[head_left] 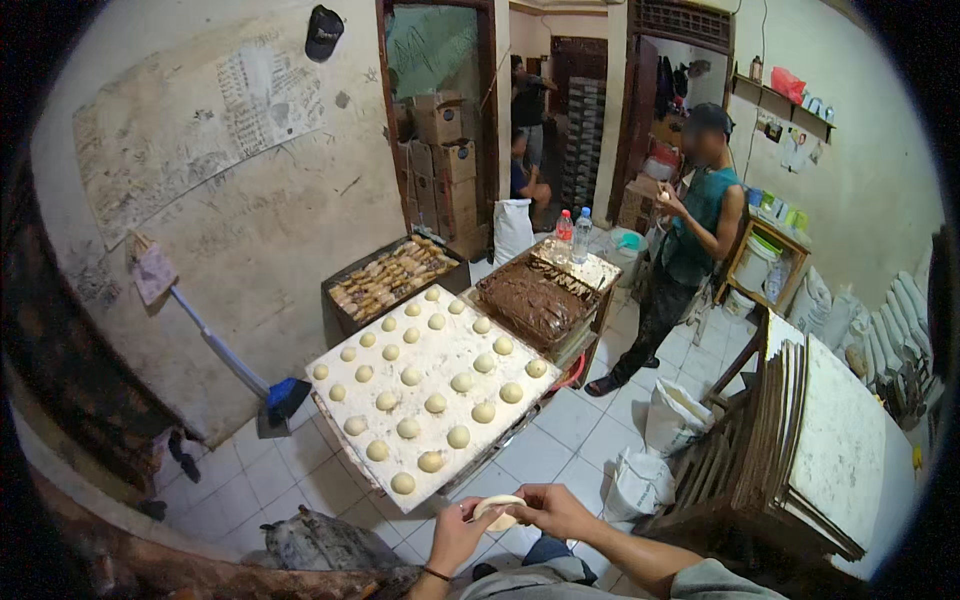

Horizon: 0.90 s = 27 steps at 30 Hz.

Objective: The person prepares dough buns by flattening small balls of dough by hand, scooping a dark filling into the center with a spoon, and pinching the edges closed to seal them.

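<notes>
Both my hands hold one flattened round of pale dough (499, 512) just in front of my body. My left hand (460, 535) grips its left edge, with a dark band on the wrist. On the opposite edge, my right hand (552, 510) pinches the dough between thumb and fingers. Beyond them lies a white floured board (470, 345) with several rows of round dough balls, such as this one (431, 461) near its front edge. Behind the board sits a tray of chocolate-brown filling (530, 300).
A dark crate of browned pastries (395, 275) stands behind the board. A person in a green top (715, 215) stands at right, holding something small. Stacked boards (800, 440) lean at right, near white sacks (640, 480). A blue broom (285, 400) leans on the left wall.
</notes>
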Motion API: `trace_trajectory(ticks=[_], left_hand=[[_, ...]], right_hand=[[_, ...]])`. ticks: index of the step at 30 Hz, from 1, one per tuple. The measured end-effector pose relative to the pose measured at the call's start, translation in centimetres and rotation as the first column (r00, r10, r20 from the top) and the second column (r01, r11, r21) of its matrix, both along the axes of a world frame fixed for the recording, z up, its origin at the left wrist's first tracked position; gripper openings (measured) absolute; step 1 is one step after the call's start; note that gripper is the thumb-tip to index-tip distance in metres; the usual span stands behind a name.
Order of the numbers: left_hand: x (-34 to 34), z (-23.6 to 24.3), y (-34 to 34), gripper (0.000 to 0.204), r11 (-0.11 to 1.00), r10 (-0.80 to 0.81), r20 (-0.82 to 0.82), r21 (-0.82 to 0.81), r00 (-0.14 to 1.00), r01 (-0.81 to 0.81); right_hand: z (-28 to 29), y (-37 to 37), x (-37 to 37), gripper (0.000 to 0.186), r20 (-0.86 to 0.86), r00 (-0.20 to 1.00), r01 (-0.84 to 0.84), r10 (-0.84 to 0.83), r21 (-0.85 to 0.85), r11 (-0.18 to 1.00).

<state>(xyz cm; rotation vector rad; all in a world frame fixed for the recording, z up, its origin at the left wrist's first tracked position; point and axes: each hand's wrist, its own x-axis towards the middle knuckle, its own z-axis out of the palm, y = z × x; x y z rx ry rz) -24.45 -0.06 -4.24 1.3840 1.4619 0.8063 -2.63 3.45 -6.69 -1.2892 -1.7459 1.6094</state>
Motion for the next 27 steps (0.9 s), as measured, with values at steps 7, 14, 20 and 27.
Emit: trace_trajectory(ticks=[7,14,20,27], left_hand=[[0.1,-1.1,1.6,0.035,0.989,0.140,0.158,-0.071,0.978,-0.130],[-0.8,-0.5,6.0,0.034,0.940,0.000,0.265,-0.328,0.964,0.091],[1.1,-0.4,14.1,0.035,0.947,-0.178,0.108,-0.253,0.978,0.200],[3.7,-7.0,23.7,0.033,0.924,0.047,0.504,-0.349,0.862,0.154]], right_hand=[[0.2,2.5,-1.0,0.025,-0.091,0.993,0.071,-0.071,-0.007,0.997],[-2.5,7.9,-0.5,0.024,0.067,0.990,-0.137,0.122,0.302,0.943],[-0.1,16.7,0.5,0.028,0.200,0.920,-0.362,0.338,0.095,0.927],[-4.9,37.4,14.1,0.039,0.310,0.898,0.000,-0.314,0.712,0.702]])
